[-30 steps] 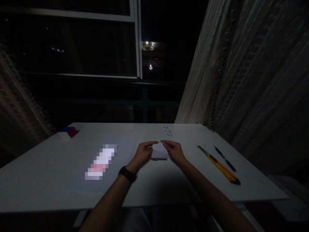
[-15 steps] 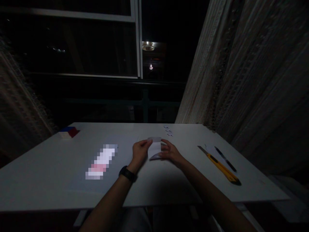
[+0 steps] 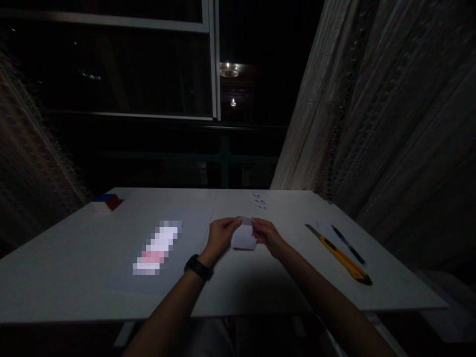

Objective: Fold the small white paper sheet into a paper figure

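Observation:
A small piece of white paper (image 3: 244,237), bent or folded along its upper part, is held just above the table between my two hands. My left hand (image 3: 220,235) pinches its upper left edge between thumb and fingers; a dark watch band circles that wrist. At the upper right edge, my right hand (image 3: 268,235) grips the same paper, its fingers partly hidden behind it. Past the hands, several small paper bits with dark marks (image 3: 260,202) lie in a slanting row.
On the white table (image 3: 282,292), a yellow utility knife (image 3: 344,260) with its blade out and a black pen (image 3: 348,244) lie at right. Left are a large paper sheet (image 3: 122,282) under a bright blurred-out rectangle (image 3: 158,248) and a coloured cube (image 3: 106,202). Curtains (image 3: 308,99) hang beside the window.
Both hands have shifted slightly right with the paper. The right fingers have moved up from its lower edge to the upper right edge, and the paper's lower part now faces me flatter.

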Demonstrator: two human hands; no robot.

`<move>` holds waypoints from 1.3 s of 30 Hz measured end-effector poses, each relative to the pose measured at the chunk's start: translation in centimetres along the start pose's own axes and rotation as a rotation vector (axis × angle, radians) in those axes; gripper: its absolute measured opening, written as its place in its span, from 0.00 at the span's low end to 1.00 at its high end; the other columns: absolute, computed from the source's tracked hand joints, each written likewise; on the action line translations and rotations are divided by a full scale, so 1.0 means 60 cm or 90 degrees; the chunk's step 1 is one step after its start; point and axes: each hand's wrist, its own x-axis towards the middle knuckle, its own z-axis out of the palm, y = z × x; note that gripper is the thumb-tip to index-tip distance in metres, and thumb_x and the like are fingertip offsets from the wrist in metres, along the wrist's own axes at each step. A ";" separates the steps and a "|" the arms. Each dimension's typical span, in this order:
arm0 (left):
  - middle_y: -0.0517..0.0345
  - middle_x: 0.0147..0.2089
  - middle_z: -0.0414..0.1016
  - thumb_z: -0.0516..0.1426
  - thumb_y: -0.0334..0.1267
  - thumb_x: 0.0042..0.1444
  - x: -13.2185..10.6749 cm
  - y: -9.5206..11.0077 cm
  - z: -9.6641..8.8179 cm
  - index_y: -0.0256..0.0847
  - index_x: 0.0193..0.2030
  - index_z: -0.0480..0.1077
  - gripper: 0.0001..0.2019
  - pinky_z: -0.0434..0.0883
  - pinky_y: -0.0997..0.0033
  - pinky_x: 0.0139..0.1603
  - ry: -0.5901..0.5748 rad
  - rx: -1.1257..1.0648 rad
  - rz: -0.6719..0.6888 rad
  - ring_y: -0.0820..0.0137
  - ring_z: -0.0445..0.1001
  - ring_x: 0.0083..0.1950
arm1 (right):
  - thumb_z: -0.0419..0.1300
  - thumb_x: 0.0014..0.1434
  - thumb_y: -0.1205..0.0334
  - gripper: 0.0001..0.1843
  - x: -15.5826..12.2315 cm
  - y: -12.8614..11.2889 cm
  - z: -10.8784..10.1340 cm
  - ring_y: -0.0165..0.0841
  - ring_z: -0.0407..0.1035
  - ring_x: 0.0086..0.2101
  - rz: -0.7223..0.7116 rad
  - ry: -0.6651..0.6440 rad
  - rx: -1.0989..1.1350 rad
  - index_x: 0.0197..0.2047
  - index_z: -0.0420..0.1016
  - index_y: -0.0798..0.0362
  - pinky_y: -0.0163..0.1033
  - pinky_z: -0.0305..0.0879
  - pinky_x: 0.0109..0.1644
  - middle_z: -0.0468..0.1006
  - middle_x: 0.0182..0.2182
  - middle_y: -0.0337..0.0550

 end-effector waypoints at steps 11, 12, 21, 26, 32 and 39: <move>0.49 0.28 0.77 0.65 0.44 0.36 -0.005 0.004 0.008 0.30 0.37 0.74 0.22 0.66 0.72 0.28 -0.114 -0.107 -0.105 0.67 0.73 0.28 | 0.62 0.42 0.45 0.21 -0.004 -0.012 0.014 0.27 0.61 0.18 -0.163 0.149 -0.193 0.20 0.73 0.58 0.32 0.58 0.21 0.69 0.14 0.38; 0.49 0.28 0.77 0.66 0.43 0.35 -0.005 0.003 0.008 0.30 0.38 0.74 0.23 0.66 0.71 0.29 -0.130 -0.116 -0.116 0.67 0.73 0.28 | 0.62 0.43 0.45 0.21 -0.004 -0.012 0.014 0.27 0.62 0.18 -0.169 0.160 -0.189 0.20 0.73 0.58 0.32 0.58 0.21 0.69 0.14 0.38; 0.47 0.28 0.77 0.65 0.45 0.37 -0.002 0.000 -0.004 0.28 0.32 0.76 0.20 0.65 0.71 0.30 -0.152 -0.086 -0.141 0.67 0.72 0.28 | 0.66 0.39 0.48 0.21 0.002 -0.025 -0.016 0.31 0.68 0.20 -0.116 0.088 -0.153 0.22 0.75 0.60 0.35 0.64 0.24 0.74 0.18 0.43; 0.46 0.31 0.77 0.66 0.39 0.35 -0.003 0.007 -0.008 0.29 0.37 0.75 0.21 0.66 0.70 0.30 -0.194 -0.134 -0.166 0.66 0.73 0.29 | 0.69 0.35 0.56 0.21 -0.005 -0.039 -0.034 0.30 0.68 0.18 -0.063 -0.041 -0.154 0.31 0.76 0.62 0.34 0.63 0.21 0.75 0.19 0.43; 0.47 0.33 0.77 0.64 0.34 0.39 -0.002 0.005 -0.013 0.31 0.40 0.75 0.18 0.66 0.72 0.32 -0.215 -0.214 -0.204 0.70 0.72 0.30 | 0.68 0.36 0.62 0.19 -0.004 -0.039 -0.048 0.34 0.70 0.19 -0.009 -0.074 -0.048 0.34 0.77 0.61 0.37 0.67 0.23 0.77 0.19 0.46; 0.48 0.33 0.76 0.61 0.29 0.38 0.001 0.006 -0.020 0.32 0.35 0.76 0.13 0.67 0.71 0.34 -0.198 -0.276 -0.216 0.69 0.72 0.32 | 0.64 0.38 0.66 0.10 -0.006 -0.040 -0.047 0.35 0.72 0.22 -0.020 -0.066 0.020 0.28 0.78 0.59 0.39 0.69 0.27 0.78 0.21 0.48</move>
